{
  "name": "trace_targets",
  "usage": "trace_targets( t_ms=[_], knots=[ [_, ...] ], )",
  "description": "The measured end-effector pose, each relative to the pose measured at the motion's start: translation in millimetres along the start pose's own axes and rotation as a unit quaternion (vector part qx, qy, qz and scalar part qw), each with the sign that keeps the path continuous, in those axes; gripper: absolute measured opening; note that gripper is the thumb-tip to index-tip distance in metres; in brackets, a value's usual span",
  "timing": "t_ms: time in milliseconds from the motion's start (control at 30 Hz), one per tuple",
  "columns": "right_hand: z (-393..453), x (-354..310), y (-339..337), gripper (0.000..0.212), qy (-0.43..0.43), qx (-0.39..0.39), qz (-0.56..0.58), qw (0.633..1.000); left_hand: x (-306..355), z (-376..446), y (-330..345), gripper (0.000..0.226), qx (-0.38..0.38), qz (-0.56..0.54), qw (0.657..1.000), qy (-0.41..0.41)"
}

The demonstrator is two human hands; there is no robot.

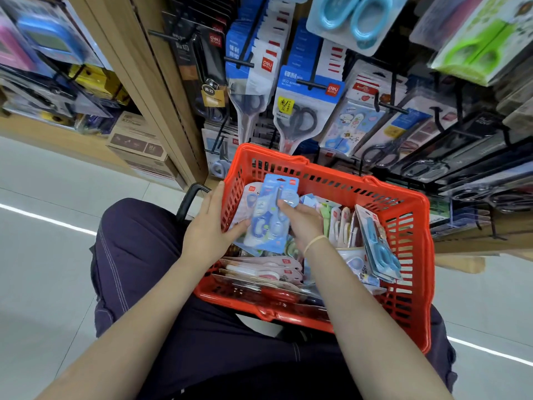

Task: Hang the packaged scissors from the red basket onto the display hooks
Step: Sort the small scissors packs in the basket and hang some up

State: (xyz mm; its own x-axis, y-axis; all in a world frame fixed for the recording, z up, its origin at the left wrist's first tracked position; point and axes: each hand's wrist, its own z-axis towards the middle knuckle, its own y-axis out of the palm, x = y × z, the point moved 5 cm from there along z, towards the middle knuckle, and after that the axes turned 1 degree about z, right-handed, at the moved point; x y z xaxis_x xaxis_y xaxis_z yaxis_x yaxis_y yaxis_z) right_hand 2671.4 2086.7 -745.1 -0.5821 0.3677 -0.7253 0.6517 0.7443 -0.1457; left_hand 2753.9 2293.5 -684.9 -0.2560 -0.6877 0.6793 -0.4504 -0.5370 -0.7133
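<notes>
A red basket [409, 215] rests on my lap, filled with several packaged scissors. A light blue pack of scissors [269, 217] stands lifted above the others in the basket's left half. My left hand [210, 226] holds its lower left edge, thumb up along the basket's left wall. My right hand [302, 223] grips the pack's right side, fingers curled over its front. Black display hooks [389, 106] carrying hung scissor packs fill the rack just beyond the basket.
A wooden shelf post [161, 90] stands left of the rack, with cardboard boxes [138, 140] at its foot. Another blue scissor pack [380, 246] leans against the basket's right side. Pale floor tiles lie to the left and right.
</notes>
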Motion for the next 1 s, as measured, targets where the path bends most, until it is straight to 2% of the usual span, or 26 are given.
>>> trace_targets(
  t_ms=[133, 233, 300, 333, 367, 467, 633, 700, 800, 900, 1000],
  knots=[
    [3.3, 2.1, 21.8, 0.024, -0.041, 0.012, -0.149, 0.988, -0.6, -0.4, -0.6, 0.094, 0.006, -0.006, 1.0, 0.005],
    [2.1, 6.2, 18.2, 0.009, -0.047, 0.05, -0.167, 0.984, 0.0, -0.3, -1.4, 0.093, 0.008, -0.013, 1.0, 0.012],
    [-1.1, 8.3, 19.9, 0.056, -0.024, 0.062, -0.175, 0.982, 0.0, 0.0, -1.1, 0.094, 0.008, -0.009, 1.0, 0.011],
    [-0.5, 9.4, 21.2, 0.074, -0.014, 0.061, -0.158, 0.985, -0.1, -0.2, -0.6, 0.094, 0.008, -0.007, 1.0, 0.009],
    [-0.3, 9.0, 21.4, 0.083, -0.014, 0.063, -0.134, 0.989, -0.2, -0.4, -0.3, 0.095, 0.008, -0.007, 1.0, 0.008],
    [-0.8, 11.8, 29.0, 0.077, 0.0, 0.055, -0.07, 0.996, 0.3, -1.5, -0.2, 0.095, 0.011, -0.015, 1.0, 0.006],
    [-12.9, 24.0, 59.2, 0.113, 0.058, -0.055, -0.004, 0.997, 2.4, -0.8, 0.7, 0.095, 0.008, -0.019, 1.0, 0.012],
    [-8.5, 28.1, 64.4, 0.103, 0.064, -0.081, 0.012, 0.995, 2.6, -1.0, 0.0, 0.096, 0.006, -0.026, 1.0, 0.012],
    [-7.9, 25.2, 61.2, 0.074, 0.053, -0.092, 0.008, 0.994, 3.8, -0.9, -3.1, 0.095, 0.007, -0.03, 1.0, 0.001],
    [-17.7, 16.4, 52.0, 0.049, 0.031, -0.134, 0.01, 0.99, 6.2, -0.7, -4.8, 0.094, 0.008, -0.023, 1.0, 0.004],
    [-34.6, 0.4, 36.5, 0.044, -0.004, -0.176, 0.016, 0.984, 6.7, -1.4, -4.5, 0.096, 0.0, -0.026, 1.0, 0.011]
  ],
)
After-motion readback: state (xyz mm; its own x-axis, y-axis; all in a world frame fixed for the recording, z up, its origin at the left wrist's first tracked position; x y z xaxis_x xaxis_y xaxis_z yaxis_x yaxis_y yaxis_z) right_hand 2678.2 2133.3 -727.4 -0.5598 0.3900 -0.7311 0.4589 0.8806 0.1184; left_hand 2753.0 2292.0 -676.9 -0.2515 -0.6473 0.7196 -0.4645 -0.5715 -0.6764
